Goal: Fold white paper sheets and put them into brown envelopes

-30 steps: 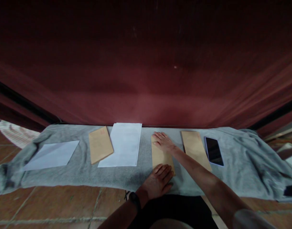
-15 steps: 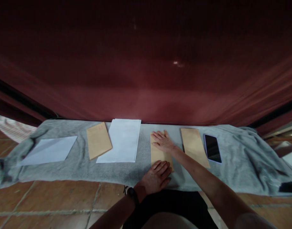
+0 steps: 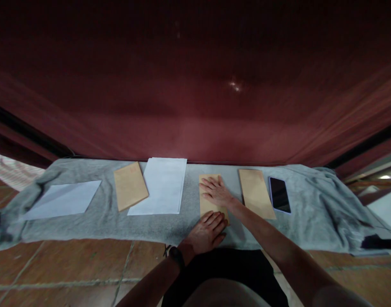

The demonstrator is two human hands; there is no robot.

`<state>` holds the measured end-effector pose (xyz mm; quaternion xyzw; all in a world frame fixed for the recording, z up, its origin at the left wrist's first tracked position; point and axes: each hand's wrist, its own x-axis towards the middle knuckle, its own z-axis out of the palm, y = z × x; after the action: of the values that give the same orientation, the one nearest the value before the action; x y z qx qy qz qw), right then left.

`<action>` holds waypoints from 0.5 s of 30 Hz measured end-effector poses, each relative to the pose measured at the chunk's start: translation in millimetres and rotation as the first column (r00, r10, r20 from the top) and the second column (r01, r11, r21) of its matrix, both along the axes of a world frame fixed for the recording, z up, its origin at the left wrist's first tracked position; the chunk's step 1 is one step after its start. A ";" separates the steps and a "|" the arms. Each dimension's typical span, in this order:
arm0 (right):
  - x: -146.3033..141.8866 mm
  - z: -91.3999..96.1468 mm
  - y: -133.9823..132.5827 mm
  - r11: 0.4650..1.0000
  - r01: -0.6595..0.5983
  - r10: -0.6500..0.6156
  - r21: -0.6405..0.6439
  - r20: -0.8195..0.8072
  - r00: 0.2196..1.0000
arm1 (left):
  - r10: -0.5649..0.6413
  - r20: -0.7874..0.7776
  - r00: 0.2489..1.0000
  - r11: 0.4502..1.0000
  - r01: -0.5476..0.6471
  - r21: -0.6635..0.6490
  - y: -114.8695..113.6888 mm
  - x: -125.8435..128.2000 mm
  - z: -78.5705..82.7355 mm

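Envelope (image 3: 209,206), brown kraft, lies flat on grey cloth (image 3: 102,227), and look: right hand (image 3: 217,192) rests palm-down at its twelve o'clock, fingers spread wide; left hand (image 3: 207,233) at six, fingers loosely parted. White sheets (image 3: 167,186) lie toward nine, smartphone (image 3: 280,195) toward three.

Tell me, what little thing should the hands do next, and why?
Maybe slide the right hand gently nearer, smoothing the brown envelope: that hand lies on its far part, the left hand on its near end, with bare paper showing between.
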<state>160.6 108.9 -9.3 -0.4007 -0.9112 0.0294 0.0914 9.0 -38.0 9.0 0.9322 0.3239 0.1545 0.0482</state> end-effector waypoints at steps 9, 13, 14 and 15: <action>4.1 6.4 -16.9 0.998 -0.057 0.057 0.006 -0.006 0.998 | -0.007 0.028 1.000 1.000 0.007 0.004 0.9 -0.2 -4.7; 6.6 9.6 -26.8 0.997 -0.074 0.074 -0.006 -0.006 0.997 | -0.017 0.028 0.999 1.000 0.017 -0.006 1.4 -0.6 -4.7; 7.3 10.1 -29.3 0.997 -0.076 0.076 -0.011 -0.007 0.997 | -0.019 0.026 0.999 1.000 0.019 -0.010 1.6 -0.7 -4.8; 8.0 10.5 -31.8 0.997 -0.078 0.078 -0.016 -0.008 0.997 | -0.020 0.024 1.000 1.000 0.020 -0.013 1.6 -0.8 -5.2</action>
<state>168.6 77.1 1.2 -0.3654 -0.9255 0.0420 0.0903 8.3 -36.3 3.8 0.9331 0.3150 0.1629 0.0599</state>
